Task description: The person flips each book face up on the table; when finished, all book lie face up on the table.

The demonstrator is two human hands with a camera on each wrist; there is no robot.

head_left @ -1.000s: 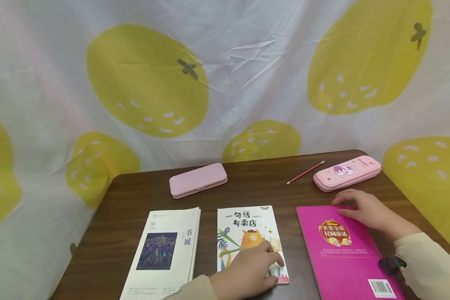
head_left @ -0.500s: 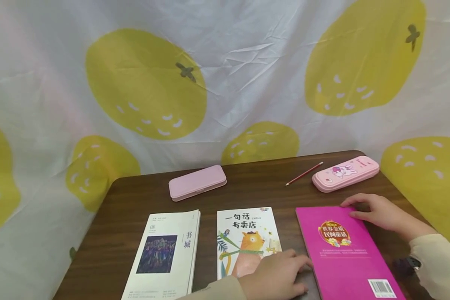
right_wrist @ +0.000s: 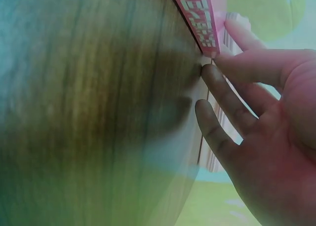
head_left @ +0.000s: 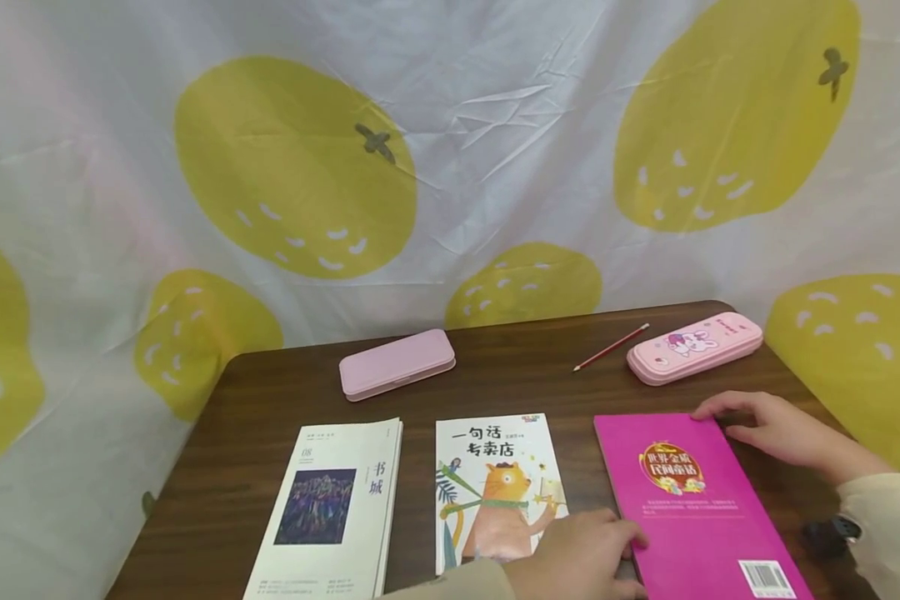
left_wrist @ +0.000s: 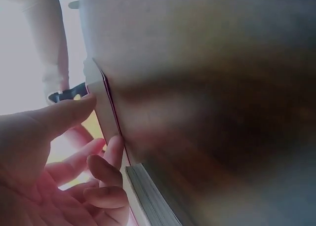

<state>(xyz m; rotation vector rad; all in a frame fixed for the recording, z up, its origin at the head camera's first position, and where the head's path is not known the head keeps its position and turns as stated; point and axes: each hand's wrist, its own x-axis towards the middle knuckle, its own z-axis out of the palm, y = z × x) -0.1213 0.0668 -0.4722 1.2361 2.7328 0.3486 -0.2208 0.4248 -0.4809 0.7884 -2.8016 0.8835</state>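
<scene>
A magenta book (head_left: 686,521) lies back cover up at the right of the table, its barcode toward the near edge. My left hand (head_left: 581,554) is at the book's left edge, fingertips touching it and overlapping the cover slightly. In the left wrist view, loosely bent fingers (left_wrist: 109,171) and the thumb are along the book's side. My right hand (head_left: 780,429) is at the far right corner, index fingertip at the book's top edge. The right wrist view shows its fingers (right_wrist: 222,95) extended beside the pink spine. Partly under my left forearm lies a white picture book (head_left: 498,467) with an orange cat.
A cream-white book (head_left: 322,500) lies at the left. Farther back are a plain pink case (head_left: 397,362), a red pencil (head_left: 611,347) and a pink pencil case (head_left: 693,346) with a rabbit. A fruit-print cloth (head_left: 495,150) hangs behind the table.
My left hand has moved right, from on top of the picture book to the magenta book's left edge. My right hand has shifted slightly right along the book's far corner.
</scene>
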